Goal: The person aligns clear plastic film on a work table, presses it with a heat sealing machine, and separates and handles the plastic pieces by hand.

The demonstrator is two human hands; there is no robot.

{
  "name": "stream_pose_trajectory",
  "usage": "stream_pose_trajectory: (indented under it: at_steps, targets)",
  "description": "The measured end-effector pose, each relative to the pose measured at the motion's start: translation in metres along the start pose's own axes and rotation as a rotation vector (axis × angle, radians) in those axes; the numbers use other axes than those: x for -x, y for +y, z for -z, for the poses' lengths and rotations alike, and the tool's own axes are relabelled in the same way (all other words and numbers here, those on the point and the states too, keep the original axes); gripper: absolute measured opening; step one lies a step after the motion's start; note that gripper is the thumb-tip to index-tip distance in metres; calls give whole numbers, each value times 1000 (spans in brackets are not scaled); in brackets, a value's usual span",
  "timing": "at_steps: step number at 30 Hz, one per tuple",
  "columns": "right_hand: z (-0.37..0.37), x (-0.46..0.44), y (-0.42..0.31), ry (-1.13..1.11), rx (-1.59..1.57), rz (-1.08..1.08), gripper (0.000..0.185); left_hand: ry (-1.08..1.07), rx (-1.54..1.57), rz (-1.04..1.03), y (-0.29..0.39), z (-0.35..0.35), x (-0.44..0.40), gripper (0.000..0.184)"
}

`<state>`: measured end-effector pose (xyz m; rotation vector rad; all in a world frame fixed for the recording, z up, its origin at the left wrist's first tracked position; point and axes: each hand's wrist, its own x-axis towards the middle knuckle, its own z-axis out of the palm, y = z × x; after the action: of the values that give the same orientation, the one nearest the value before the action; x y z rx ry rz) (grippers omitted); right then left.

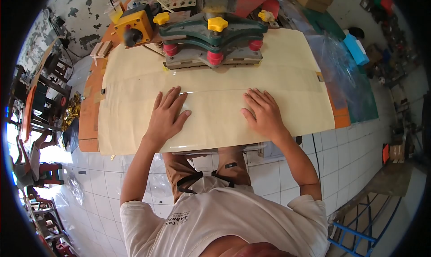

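A large cream sheet (215, 118) covers most of the orange table. My left hand (168, 115) lies on it left of the middle, palm down with its fingers spread a little. To the right, my right hand (264, 112) rests flat on the same sheet, thumb apart from the fingers. Neither hand holds anything. Beyond both hands, a green and grey press head (213, 37) with yellow star knobs and red round parts stands over the sheet's far part. A thin shiny line runs across the sheet between the hands.
A yellow control box (134, 28) with a black knob stands at the back left, near a cup (115, 13). Clear plastic film (334, 55) and a light blue box (356, 49) are at the right. A blue metal frame (359, 225) stands on the floor, lower right.
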<state>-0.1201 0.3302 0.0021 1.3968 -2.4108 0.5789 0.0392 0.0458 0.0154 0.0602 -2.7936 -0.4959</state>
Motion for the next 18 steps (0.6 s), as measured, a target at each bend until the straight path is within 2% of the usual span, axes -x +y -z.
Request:
stream_pose_trajectory:
  at_steps: [7, 9, 13, 15, 18]
  targets:
    - [25, -36, 1, -102, -48, 48, 31, 30, 5, 14, 3, 1, 0, 48]
    - [34, -54, -5, -375, 71, 9, 26, 43, 7, 19, 3, 1, -1, 48]
    - [9, -76, -11, -354, 100, 158, 24, 68, 7, 35, 3, 1, -1, 46]
    - [-7, -82, -16, -239, -102, 332, 21, 78, 9, 42, 4, 1, -1, 45]
    - [-29, -84, -23, -221, -173, 414, 22, 146, 13, 30, 6, 1, -2, 38]
